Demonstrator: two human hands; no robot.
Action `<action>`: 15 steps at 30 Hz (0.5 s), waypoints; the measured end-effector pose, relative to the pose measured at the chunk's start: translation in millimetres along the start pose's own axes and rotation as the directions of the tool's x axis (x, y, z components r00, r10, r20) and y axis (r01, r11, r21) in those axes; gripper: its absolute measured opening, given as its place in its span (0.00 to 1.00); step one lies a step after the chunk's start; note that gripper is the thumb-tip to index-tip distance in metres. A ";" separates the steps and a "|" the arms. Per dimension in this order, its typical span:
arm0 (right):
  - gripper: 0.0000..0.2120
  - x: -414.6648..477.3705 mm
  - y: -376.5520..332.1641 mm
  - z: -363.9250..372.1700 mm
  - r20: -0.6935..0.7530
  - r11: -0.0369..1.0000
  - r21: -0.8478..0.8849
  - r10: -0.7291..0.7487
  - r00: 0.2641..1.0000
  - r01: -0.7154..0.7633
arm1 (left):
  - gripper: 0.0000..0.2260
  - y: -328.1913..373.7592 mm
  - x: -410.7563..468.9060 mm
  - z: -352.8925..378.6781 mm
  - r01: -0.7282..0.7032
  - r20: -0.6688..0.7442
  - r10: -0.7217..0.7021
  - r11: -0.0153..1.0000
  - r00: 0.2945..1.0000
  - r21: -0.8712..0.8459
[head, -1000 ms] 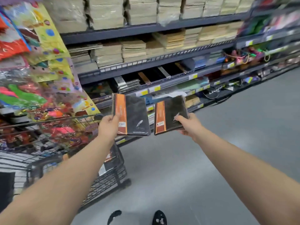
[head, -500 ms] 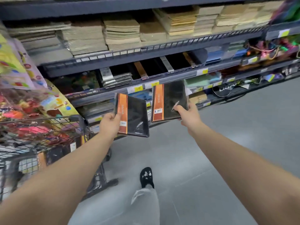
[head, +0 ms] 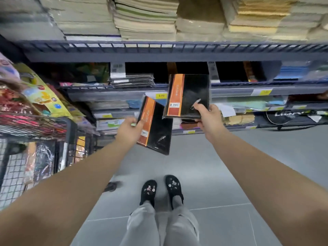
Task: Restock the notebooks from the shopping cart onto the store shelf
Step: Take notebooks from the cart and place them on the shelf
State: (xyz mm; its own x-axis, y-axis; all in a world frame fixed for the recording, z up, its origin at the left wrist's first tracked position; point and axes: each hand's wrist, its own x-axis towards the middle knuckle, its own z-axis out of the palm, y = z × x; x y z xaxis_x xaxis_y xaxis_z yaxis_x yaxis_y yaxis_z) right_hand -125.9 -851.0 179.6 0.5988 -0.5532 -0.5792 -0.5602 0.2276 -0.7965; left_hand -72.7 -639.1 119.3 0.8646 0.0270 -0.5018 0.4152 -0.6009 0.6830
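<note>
I'm gripping one notebook (head: 189, 95) in my right hand (head: 206, 118), another notebook (head: 156, 126) in my left hand (head: 129, 129); next I'm sliding the right one into the dark shelf slot (head: 191, 68) at twelve o'clock.

Grey tiled floor (head: 221, 174); dark metal shelving (head: 159, 56) across the aisle; stacked paper goods (head: 145, 20) above

both arms extended, left hand (head: 128, 130), right hand (head: 207, 119) gripping

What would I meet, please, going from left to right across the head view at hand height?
Shopping cart → left hand → notebook in the left hand → notebook in the right hand → right hand → black bag on the bottom shelf.
</note>
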 end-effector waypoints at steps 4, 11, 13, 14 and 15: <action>0.09 52.6 -7.4 9.5 0.076 0.999 0.020 0.043 0.996 -0.044 | 0.16 -1.8 11.2 19.4 0.046 -0.052 -0.050 0.997 0.997 -0.061; 0.18 114.6 -8.2 10.5 0.266 0.913 0.315 0.176 0.948 -0.258 | 0.16 -4.2 23.8 54.1 0.096 -0.119 -0.112 0.986 0.986 -0.136; 0.09 119.9 0.3 8.1 0.306 0.866 0.403 0.179 0.935 -0.298 | 0.14 -4.0 23.5 60.2 0.116 -0.113 -0.136 0.979 0.984 -0.170; 0.07 120.8 5.2 7.7 0.329 0.861 0.404 0.177 0.928 -0.308 | 0.13 -4.0 22.9 62.9 0.130 -0.111 -0.152 0.974 0.982 -0.185; 0.07 122.0 10.1 7.7 0.354 0.869 0.384 0.174 0.919 -0.312 | 0.12 -4.6 22.8 65.9 0.143 -0.109 -0.165 0.972 0.980 -0.189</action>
State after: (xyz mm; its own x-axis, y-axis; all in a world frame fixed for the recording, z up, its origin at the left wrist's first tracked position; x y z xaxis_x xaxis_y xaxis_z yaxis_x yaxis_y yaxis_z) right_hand -54.0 -910.0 99.6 0.6556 -0.1853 -0.7320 -0.4540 0.6779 -0.5782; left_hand -73.6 -688.4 69.7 0.8098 0.2127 -0.5468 0.5802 -0.4287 0.6925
